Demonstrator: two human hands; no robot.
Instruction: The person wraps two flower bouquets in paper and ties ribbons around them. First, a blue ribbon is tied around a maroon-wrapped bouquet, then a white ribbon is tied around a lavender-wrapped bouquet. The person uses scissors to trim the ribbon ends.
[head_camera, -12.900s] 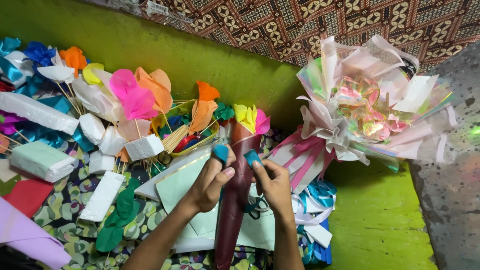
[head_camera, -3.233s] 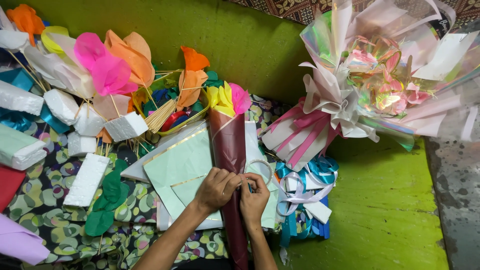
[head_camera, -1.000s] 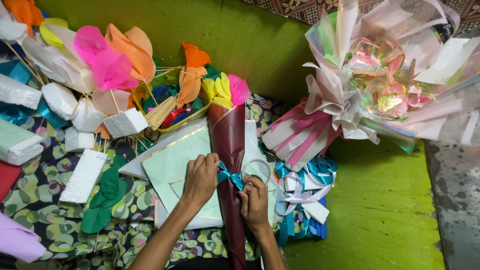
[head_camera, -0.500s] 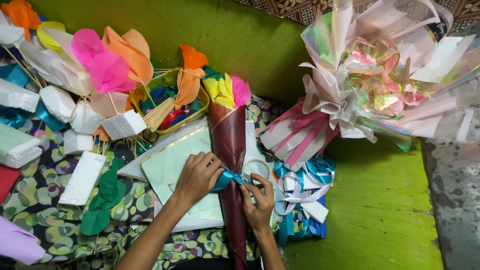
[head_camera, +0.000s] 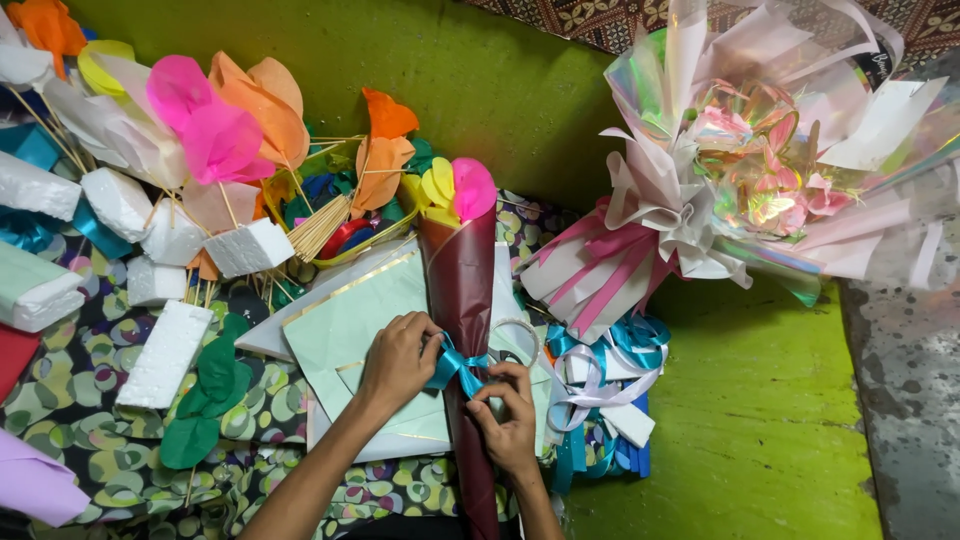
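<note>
1. Green floor and a patterned cloth (head_camera: 90, 370) carry the craft materials.
2. Both grips pinch a teal ribbon (head_camera: 455, 366) at lower centre: left hand (head_camera: 398, 360) beside it, right hand (head_camera: 508, 420) just below.
3. That ribbon circles a maroon paper cone (head_camera: 462, 300), whose long axis runs up the frame.

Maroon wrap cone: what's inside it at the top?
Yellow and pink paper petals poke out of the maroon wrap cone. Their stems are hidden by the wrap. Both hands, left and right, pinch the blue ribbon lower down.
</note>
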